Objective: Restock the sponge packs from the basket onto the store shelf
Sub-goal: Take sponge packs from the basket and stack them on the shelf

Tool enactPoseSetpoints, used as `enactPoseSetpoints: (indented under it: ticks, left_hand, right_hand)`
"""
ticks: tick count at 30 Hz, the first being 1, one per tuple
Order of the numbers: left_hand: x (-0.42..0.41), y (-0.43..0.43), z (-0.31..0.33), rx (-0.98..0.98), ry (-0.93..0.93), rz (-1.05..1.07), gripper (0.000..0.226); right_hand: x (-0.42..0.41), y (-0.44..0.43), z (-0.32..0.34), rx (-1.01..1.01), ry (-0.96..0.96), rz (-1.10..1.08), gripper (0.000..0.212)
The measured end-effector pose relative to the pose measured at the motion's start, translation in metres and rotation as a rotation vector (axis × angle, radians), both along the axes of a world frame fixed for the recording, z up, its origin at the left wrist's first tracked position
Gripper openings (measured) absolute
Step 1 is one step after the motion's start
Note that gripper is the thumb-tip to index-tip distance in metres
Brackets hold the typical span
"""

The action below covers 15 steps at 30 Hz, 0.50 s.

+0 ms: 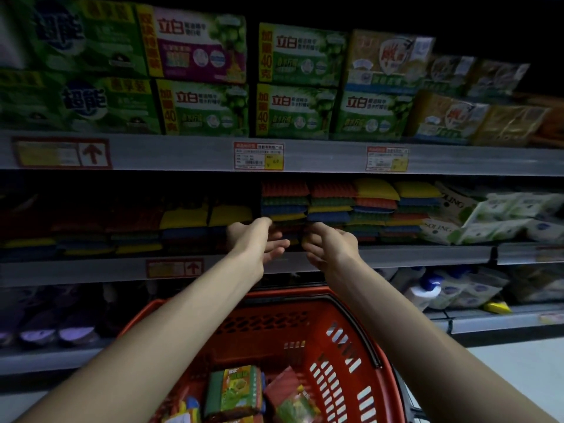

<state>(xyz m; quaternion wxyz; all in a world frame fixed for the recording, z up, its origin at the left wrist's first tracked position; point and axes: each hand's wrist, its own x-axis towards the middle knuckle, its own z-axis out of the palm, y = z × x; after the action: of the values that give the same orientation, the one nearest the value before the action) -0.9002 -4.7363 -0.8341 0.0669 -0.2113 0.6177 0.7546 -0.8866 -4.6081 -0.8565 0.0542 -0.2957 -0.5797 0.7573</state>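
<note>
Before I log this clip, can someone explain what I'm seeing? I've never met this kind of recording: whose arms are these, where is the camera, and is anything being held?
There is no machine here. A person works with bare hands, and the single picture comes from a wide-angle camera worn on their head, looking forward and down. So the two arms rising from the bottom edge are the wearer's own.

The left hand and right hand reach to the middle shelf, at stacks of coloured sponge packs. The left hand's fingers look relaxed and empty. The right hand's fingers are curled, and in this dim light I cannot tell if they hold a pack.

Below the arms is a red basket with more packs lying in it. The shelf above holds green boxes.
</note>
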Motion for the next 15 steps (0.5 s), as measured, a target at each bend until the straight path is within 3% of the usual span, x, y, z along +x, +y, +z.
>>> enactPoseSetpoints:
  ticks: [5, 11, 15]
  left_hand:
    - [-0.001, 0.003, -0.002, 0.017, 0.003, 0.016, 0.017]
    - [-0.003, 0.001, -0.005, 0.000, 0.001, 0.034, 0.010]
    - [0.003, 0.003, -0.009, -0.091, 0.027, -0.036, 0.017]
  right_hand:
    - [-0.001, -0.014, 0.001, -0.005, 0.017, 0.014, 0.053]
    - [0.000, -0.018, 0.003, -0.055, 0.020, 0.055, 0.059]
    - [0.003, -0.005, 0.003, -0.041, 0.013, 0.065, 0.058]
